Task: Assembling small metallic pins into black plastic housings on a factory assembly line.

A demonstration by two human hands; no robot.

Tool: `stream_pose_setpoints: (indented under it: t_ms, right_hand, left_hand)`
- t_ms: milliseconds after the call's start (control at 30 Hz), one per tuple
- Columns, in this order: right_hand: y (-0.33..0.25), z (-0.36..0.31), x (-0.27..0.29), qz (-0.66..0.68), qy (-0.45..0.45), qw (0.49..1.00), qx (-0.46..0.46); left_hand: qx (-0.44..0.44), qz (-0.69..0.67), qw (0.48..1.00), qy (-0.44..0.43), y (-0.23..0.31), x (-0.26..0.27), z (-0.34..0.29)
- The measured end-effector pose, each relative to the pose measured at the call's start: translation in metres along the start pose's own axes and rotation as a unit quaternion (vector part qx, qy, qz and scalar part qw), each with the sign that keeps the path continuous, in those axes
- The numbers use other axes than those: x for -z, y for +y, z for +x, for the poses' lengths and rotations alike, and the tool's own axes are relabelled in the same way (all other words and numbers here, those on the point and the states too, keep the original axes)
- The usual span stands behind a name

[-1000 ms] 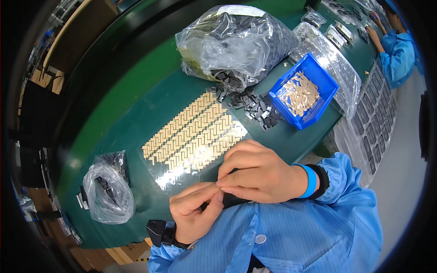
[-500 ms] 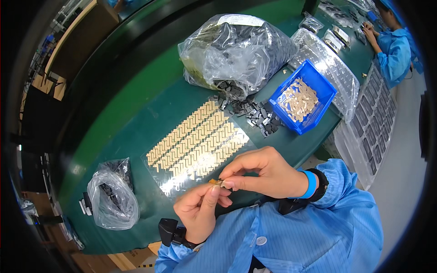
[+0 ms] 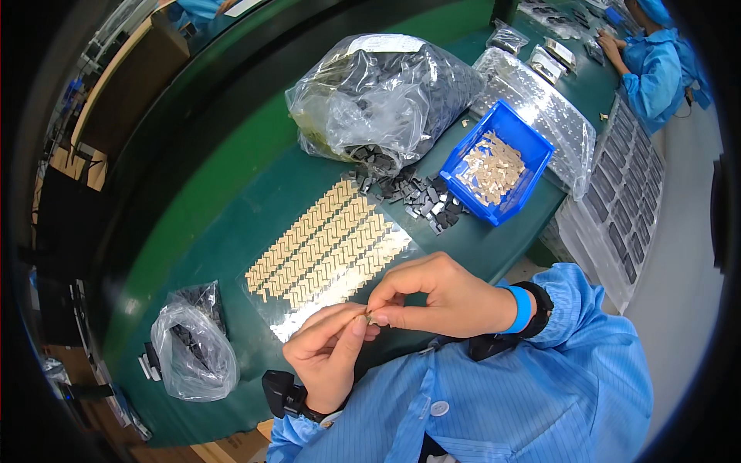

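My left hand (image 3: 328,351) and my right hand (image 3: 444,297) meet in front of my chest, above the table's near edge. The fingertips of both are pinched together on a tiny tan piece (image 3: 371,317), mostly hidden by the fingers. Just beyond them lies a clear sheet (image 3: 287,323) carrying slanted rows of small tan adhesive-looking pieces (image 3: 320,251). Past its far right corner, small black parts (image 3: 421,197) are heaped loose. A blue bin (image 3: 543,157) farther right holds many loose tan scraps (image 3: 492,168).
A large clear bag (image 3: 370,100) of black parts stands at the back. Left, a smaller open plastic bag (image 3: 194,347) sits beside black pieces (image 3: 151,361). Clear trays (image 3: 617,201) line the right side. A co-worker in blue (image 3: 656,69) sits at the far right.
An orange-yellow bit that showed at my fingertips no longer shows. My hands stay together and shift slightly left. The view has turned a little, moving the bags and bin left in the picture.
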State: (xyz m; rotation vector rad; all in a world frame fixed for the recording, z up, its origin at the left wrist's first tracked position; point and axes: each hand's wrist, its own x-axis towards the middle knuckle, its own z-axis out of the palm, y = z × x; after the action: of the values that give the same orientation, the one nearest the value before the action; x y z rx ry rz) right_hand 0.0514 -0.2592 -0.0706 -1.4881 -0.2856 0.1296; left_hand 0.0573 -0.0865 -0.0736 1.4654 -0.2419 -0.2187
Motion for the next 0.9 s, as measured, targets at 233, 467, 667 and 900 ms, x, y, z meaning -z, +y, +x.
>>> stream_pose_setpoints:
  t_ms: [233, 467, 667, 900]
  right_hand:
    - [0.0, -0.005, 0.002, 0.035, 0.026, 0.998, -0.036]
    - [0.015, 0.0, -0.016, 0.083, 0.005, 0.996, 0.026]
    - [0.008, -0.01, -0.009, 0.062, 0.042, 0.995, 0.067]
    - [0.004, -0.012, -0.009, 0.085, 0.074, 0.993, 0.017]
  left_hand:
    - [-0.095, 0.122, 0.985, 0.07, 0.0, -0.014, -0.001]
    - [-0.11, 0.192, 0.966, 0.132, -0.009, -0.006, -0.019]
    - [-0.128, 0.164, 0.973, 0.101, -0.012, -0.019, -0.006]
    - [-0.087, 0.081, 0.989, 0.09, -0.012, -0.025, -0.002]
